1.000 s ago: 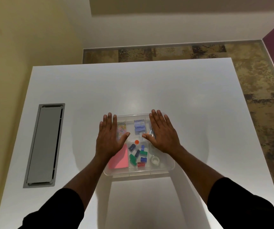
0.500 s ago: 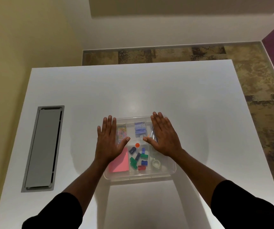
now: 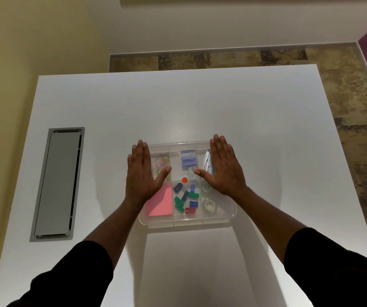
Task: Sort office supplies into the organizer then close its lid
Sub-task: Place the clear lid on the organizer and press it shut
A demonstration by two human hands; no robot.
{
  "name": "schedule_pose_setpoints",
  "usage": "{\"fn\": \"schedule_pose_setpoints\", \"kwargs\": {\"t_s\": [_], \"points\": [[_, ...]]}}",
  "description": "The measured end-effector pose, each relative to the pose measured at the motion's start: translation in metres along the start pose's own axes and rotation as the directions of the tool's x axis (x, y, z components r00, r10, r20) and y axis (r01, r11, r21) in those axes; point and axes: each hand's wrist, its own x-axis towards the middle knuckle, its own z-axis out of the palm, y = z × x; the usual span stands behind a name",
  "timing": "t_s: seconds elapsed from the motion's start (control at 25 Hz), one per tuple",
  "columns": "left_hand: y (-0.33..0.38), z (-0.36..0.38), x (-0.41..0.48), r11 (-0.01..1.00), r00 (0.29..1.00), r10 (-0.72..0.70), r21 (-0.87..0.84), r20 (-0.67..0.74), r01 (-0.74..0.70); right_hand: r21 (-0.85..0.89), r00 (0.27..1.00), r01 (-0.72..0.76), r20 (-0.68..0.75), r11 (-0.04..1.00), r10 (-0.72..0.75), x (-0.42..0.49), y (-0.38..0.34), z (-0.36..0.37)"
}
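A clear plastic organizer [image 3: 231, 214] lies on the white table with its transparent lid down over the compartments. Through the lid I see pink sticky notes [image 3: 160, 204], coloured paper clips [image 3: 161, 163], blue staple boxes [image 3: 188, 160], several small blue, green and red pieces [image 3: 186, 199] and tape rolls [image 3: 209, 206]. My left hand [image 3: 142, 176] lies flat, palm down, on the lid's left side. My right hand [image 3: 223, 169] lies flat on its right side. Both hands hold nothing, fingers together, thumbs out toward the middle.
A grey cable-tray cover [image 3: 57, 185] is set into the white table [image 3: 266, 129] at the left. A yellow wall runs along the left, patterned floor shows beyond the far and right edges.
Both hands have slid apart across the lid, the left toward the left edge and the right toward the right edge. The organizer has stayed in place.
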Motion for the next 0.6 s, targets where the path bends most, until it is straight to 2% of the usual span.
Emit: {"fn": "schedule_pose_setpoints", "kwargs": {"t_s": [0.16, 0.32, 0.4, 0.6], "points": [[0.012, -0.012, -0.017, 0.996, 0.998, -0.055, 0.064, -0.015, 0.056, -0.004, 1.000, -0.027, 0.010, 1.000, 0.027, -0.013, -0.008, -0.011], [0.031, -0.007, -0.085, 0.993, 0.996, -0.078, 0.083, -0.042, 0.081, 0.021, 0.992, -0.110, -0.052, 0.994, 0.111, -0.078, -0.033, -0.006], [0.040, 0.006, -0.115, 0.993, 0.996, -0.088, 0.077, -0.026, 0.090, -0.010, 0.990, -0.137, -0.020, 0.990, 0.137, -0.107, -0.045, 0.003], [0.045, 0.023, -0.132, 0.990, 0.993, -0.113, 0.082, -0.024, 0.115, -0.070, 0.991, -0.132, -0.023, 0.989, 0.131, -0.121, -0.049, 0.016]]}}
